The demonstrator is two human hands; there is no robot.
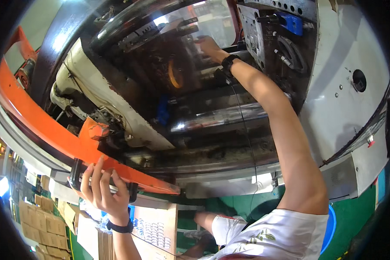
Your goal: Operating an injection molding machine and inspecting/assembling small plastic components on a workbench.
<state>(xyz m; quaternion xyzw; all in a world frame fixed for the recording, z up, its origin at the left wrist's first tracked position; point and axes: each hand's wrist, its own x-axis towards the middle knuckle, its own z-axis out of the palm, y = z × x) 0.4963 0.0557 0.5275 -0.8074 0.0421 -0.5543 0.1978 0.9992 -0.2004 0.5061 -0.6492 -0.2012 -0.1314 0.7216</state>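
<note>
My right arm stretches up into the machine's dark interior, a black band on its wrist. There my right hand (209, 46) is small in the picture, its fingers drawn together beside a metal plate (184, 60); whatever they hold, if anything, is too small to make out. Short metal rods (187, 27) stick out just above that hand. At the lower left, my left hand (103, 188) lies over a black door handle (76, 173), with its fingers apart and stretched across the bar. The handle sits by an orange door frame (39, 112).
Thick shiny bars (221, 115) cross the machine in front of me, and a thin dark cable (245, 130) hangs over them. White panel (346, 86) stands at right. Below left are a tray of small pale parts (151, 232) and stacked cardboard boxes (43, 221). A blue tub (330, 225) shows behind my shirt.
</note>
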